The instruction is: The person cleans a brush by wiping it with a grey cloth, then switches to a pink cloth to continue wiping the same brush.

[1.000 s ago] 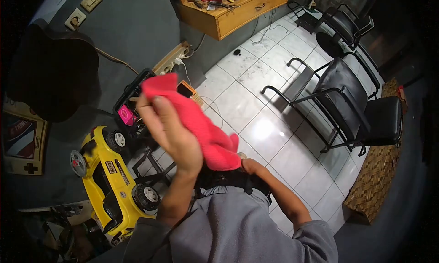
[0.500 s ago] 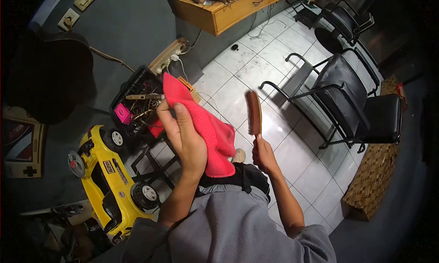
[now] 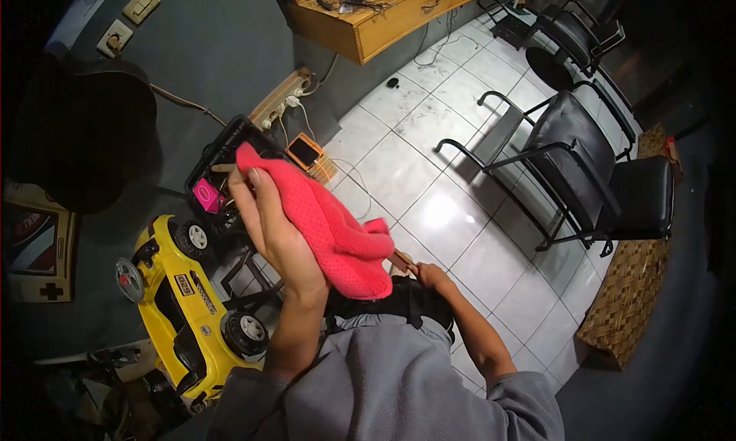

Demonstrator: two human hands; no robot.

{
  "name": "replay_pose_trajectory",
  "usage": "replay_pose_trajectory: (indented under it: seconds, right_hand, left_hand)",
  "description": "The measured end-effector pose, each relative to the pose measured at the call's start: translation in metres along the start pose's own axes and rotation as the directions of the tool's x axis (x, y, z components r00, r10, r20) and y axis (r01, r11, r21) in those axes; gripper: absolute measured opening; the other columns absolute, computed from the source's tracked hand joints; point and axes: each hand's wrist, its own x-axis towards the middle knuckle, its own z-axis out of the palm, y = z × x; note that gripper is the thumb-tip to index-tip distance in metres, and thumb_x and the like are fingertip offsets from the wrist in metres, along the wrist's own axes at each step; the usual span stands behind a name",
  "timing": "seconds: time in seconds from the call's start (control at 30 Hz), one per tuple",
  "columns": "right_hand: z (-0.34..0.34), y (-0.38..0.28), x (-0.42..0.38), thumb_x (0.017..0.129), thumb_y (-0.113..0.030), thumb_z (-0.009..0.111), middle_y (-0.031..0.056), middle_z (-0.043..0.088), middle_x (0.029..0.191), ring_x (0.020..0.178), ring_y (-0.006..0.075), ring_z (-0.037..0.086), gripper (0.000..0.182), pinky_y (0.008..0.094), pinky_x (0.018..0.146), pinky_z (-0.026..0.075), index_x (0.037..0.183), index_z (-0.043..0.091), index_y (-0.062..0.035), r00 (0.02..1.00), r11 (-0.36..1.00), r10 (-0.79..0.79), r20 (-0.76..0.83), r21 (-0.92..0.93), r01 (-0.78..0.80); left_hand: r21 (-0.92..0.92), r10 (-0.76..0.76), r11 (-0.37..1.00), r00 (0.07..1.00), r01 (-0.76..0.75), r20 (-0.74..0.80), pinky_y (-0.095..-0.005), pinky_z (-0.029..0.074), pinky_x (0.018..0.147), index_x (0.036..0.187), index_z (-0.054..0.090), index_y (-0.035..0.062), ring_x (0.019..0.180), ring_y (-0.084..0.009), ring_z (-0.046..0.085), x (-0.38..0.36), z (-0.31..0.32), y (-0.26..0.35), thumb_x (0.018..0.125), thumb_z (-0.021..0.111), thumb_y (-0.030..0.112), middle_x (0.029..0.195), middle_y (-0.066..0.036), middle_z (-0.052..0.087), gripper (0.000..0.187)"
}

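Observation:
My left hand (image 3: 280,238) is raised in front of me with a pinkish-red cloth (image 3: 330,222) held along its palm and fingers. The cloth hangs down toward my waist, one corner sticking up past the fingertips. In my right hand (image 3: 435,278), fingers wrapped round, is the brown wooden handle of a brush (image 3: 402,260). The brush points up and left, and its bristled head is hidden behind the cloth. Both hands are in front of my body, the right one lower and close to the waist.
On the left stand a yellow toy car (image 3: 180,303) and a black bin (image 3: 230,146) of cluttered items. A wooden drawer shelf (image 3: 414,19) hangs above an orange-framed device (image 3: 305,151). Black salon chairs (image 3: 571,146) and a woven box (image 3: 625,311) are right.
The brush has swung from upright to behind the cloth as my right hand moved left and down. My left hand and the cloth have shifted left, uncovering the orange-framed device.

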Motion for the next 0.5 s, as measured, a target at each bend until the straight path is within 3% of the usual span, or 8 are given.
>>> replay_pose_trajectory:
  seconds: [0.13,0.2,0.23,0.3,0.33,0.4,0.47,0.5]
  right_hand:
    - [-0.014,-0.001,-0.019,0.094,-0.053,0.03,0.0213,0.064,0.074,0.07,0.0372,0.062,0.06,0.0441,0.063,0.048,0.091,0.059,-0.0003,0.998,0.998,-0.062,-0.004,-0.012,0.062]
    - [-0.054,-0.038,-0.049,0.094,-0.053,0.033,0.0133,0.058,0.068,0.057,0.0301,0.057,0.059,0.0409,0.059,0.048,0.079,0.058,-0.0013,0.995,0.771,0.072,-0.063,0.637,-0.016]
    - [-0.077,-0.065,-0.067,0.094,-0.053,0.033,0.0133,0.058,0.068,0.057,0.0301,0.057,0.059,0.0409,0.059,0.048,0.079,0.058,-0.0013,0.995,0.772,0.073,-0.066,0.636,-0.014]
    - [-0.119,-0.12,-0.105,0.094,-0.053,0.033,0.0027,0.046,0.063,0.049,0.0166,0.044,0.054,0.0312,0.05,0.041,0.078,0.049,-0.0046,0.986,0.168,0.167,-0.02,0.986,-0.008]
    - [-0.131,-0.135,-0.118,0.095,-0.051,0.029,-0.0006,0.041,0.062,0.049,0.0106,0.039,0.048,0.0251,0.047,0.036,0.083,0.043,-0.0069,0.998,0.106,0.057,-0.021,0.994,0.015]
    - [-0.118,-0.137,-0.12,0.097,-0.044,0.026,-0.001,0.041,0.062,0.05,0.0105,0.038,0.042,0.0252,0.047,0.035,0.088,0.044,-0.0071,0.911,0.449,-0.194,-0.363,0.793,0.411]
    - [-0.115,-0.151,-0.115,0.099,-0.035,0.027,0.0045,0.046,0.066,0.053,0.0162,0.043,0.038,0.031,0.05,0.038,0.085,0.045,-0.005,0.764,0.478,-0.442,-0.471,0.597,0.644]
    - [-0.101,-0.146,-0.096,0.099,-0.032,0.031,0.0142,0.054,0.068,0.057,0.0278,0.053,0.036,0.0396,0.056,0.043,0.092,0.049,-0.0015,0.67,0.521,-0.48,-0.567,0.43,0.737]
  left_hand:
    - [-0.02,0.009,1.0,1.0,-0.01,-0.016,-0.0211,0.037,0.07,0.106,0.046,0.0066,0.075,-0.0069,0.042,-0.004,-0.008,-0.01,0.099,0.039,0.026,0.084,0.001,0.046,0.022]
    - [0.048,0.013,0.999,1.0,-0.013,0.01,-0.0214,0.037,0.071,0.106,0.046,0.0064,0.075,-0.0069,0.042,-0.004,-0.016,-0.026,0.099,0.038,0.026,0.085,0.001,0.046,0.022]
    - [0.117,0.015,0.993,0.999,-0.02,0.042,-0.0217,0.037,0.071,0.106,0.046,0.0062,0.075,-0.007,0.042,-0.004,-0.019,-0.034,0.099,0.038,0.026,0.085,0.0,0.047,0.022]
    - [0.101,-0.035,0.994,0.998,0.03,0.049,-0.0216,0.036,0.07,0.103,0.046,0.006,0.074,-0.0066,0.041,-0.008,-0.015,-0.044,0.099,0.037,0.025,0.084,0.0,0.047,0.021]
    - [0.104,-0.064,0.993,0.997,0.06,0.037,-0.0213,0.036,0.069,0.101,0.045,0.006,0.073,-0.0064,0.041,-0.011,-0.011,-0.048,0.099,0.037,0.025,0.083,0.001,0.047,0.021]
    - [0.086,-0.057,0.995,0.994,0.049,0.089,-0.021,0.036,0.068,0.101,0.045,0.0061,0.072,-0.0061,0.041,-0.013,-0.005,-0.055,0.099,0.038,0.026,0.082,0.001,0.047,0.021]
    - [0.069,-0.047,0.997,0.988,0.037,0.145,-0.0206,0.036,0.067,0.101,0.045,0.0062,0.071,-0.0058,0.041,-0.009,-0.001,-0.054,0.099,0.038,0.026,0.082,0.001,0.047,0.021]
    - [0.051,-0.031,0.998,0.99,0.024,0.14,-0.0206,0.037,0.065,0.102,0.045,0.0063,0.071,-0.0057,0.042,-0.004,0.002,-0.048,0.099,0.038,0.026,0.081,0.001,0.047,0.021]
